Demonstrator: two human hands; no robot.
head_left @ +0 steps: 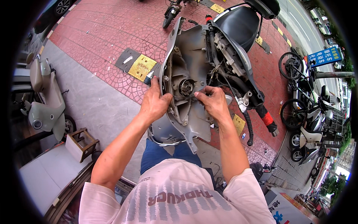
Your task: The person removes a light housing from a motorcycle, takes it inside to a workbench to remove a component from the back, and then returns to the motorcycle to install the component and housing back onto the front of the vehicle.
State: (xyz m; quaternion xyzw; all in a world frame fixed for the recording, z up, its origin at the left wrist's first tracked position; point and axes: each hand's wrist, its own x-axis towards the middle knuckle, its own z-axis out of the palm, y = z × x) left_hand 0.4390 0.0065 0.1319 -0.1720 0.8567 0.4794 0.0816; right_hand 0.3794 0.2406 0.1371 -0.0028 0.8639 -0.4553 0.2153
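Observation:
My left hand [154,100] is closed on the left edge of a grey plastic scooter body panel [197,52], thumb on its rim. A small dark and silver cylindrical part [150,79] is at my left fingertips; whether I hold it too is unclear. My right hand [210,100] has thumb and index finger pinched beside a round metal fitting [186,87] set in the panel; what is between them, if anything, is too small to make out. To the right of the panel are a bundle of cables and a handlebar [267,118] with a red band on its grip.
A black scooter seat [236,28] lies behind the panel. A beige scooter [46,100] and small wooden stool [84,138] stand at left, with a white board [46,175] below. Parked two-wheelers [298,115] line the right. Red paving [97,44] holds yellow-black ramps [141,67].

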